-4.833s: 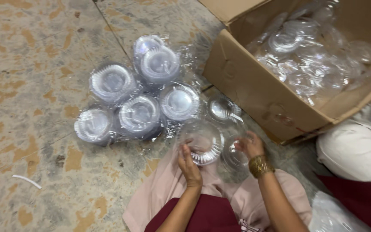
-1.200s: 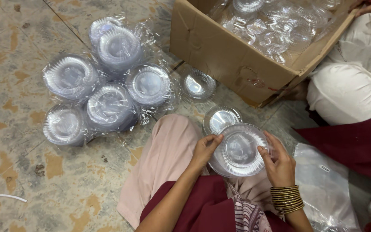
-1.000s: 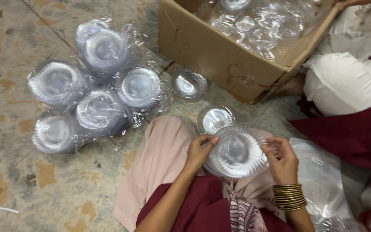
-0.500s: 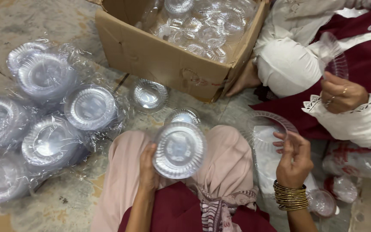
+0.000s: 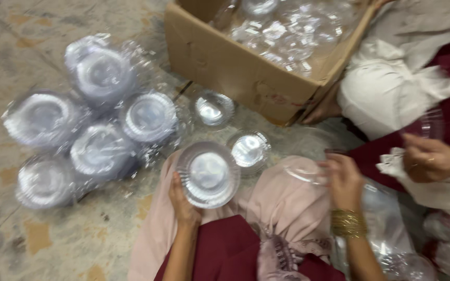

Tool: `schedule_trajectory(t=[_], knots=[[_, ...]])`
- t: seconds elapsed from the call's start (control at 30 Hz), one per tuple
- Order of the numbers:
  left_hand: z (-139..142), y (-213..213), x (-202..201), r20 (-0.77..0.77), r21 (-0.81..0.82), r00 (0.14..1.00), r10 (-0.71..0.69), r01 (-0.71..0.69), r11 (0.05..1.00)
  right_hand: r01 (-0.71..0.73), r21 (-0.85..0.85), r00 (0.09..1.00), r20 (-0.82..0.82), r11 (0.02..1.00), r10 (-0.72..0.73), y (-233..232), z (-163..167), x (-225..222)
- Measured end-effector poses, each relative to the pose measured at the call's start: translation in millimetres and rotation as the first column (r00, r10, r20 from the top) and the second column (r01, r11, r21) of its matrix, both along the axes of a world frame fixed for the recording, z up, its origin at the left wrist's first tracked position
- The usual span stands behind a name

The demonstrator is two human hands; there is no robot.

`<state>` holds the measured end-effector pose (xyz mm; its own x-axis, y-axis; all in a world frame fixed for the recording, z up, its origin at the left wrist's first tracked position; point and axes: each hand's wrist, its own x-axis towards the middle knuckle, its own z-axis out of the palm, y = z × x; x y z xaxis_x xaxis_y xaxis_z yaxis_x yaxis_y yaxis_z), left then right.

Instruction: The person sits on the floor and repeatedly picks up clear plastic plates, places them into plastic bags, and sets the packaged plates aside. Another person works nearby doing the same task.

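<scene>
Bowl stack: I see the clear bowl stack (image 5: 208, 174) over my lap, by the knee.
Left hand: my left hand (image 5: 182, 200) clasps its lower rim, fingers curled.
Right hand: my right hand (image 5: 342, 178) pinches a clear lid (image 5: 302, 165).
Advice: I'd hold the stack level, since thin rims look slippery.
Around: wrapped bowl bundles (image 5: 87, 125) left, cardboard box (image 5: 246, 67) ahead.

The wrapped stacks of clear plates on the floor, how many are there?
5, clustered left of the cardboard box: top stack, far-left stack, middle-right stack, centre stack, bottom-left stack. Blur may hide more.
</scene>
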<state>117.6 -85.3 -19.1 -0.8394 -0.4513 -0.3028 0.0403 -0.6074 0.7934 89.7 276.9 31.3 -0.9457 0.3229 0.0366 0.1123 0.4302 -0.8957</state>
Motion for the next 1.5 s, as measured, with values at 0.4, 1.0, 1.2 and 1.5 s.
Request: schedule_trajectory(t=[0.4,1.0,1.2,1.5], knots=[[-11,-3,1,-0.019,-0.031,0.999,-0.027,0.027,0.999,-0.180,-0.379,0.895,0.320,0.908,0.311,-76,-60,-66],[7,2,-2,0.008,-0.171,0.990,-0.138,0.138,0.976,-0.180,-0.938,0.962,-0.231,0.296,-0.148,13,42,-46],[0,5,-4,-0.009,-0.149,0.997,-0.072,0.069,0.986,-0.143,-0.985,0.962,-0.162,0.098,-0.221,24,39,-46],[-6,4,-3,-0.030,-0.160,0.995,-0.092,0.086,0.983,-0.078,-0.975,0.966,-0.125,0.206,-0.226,26,34,-40]])
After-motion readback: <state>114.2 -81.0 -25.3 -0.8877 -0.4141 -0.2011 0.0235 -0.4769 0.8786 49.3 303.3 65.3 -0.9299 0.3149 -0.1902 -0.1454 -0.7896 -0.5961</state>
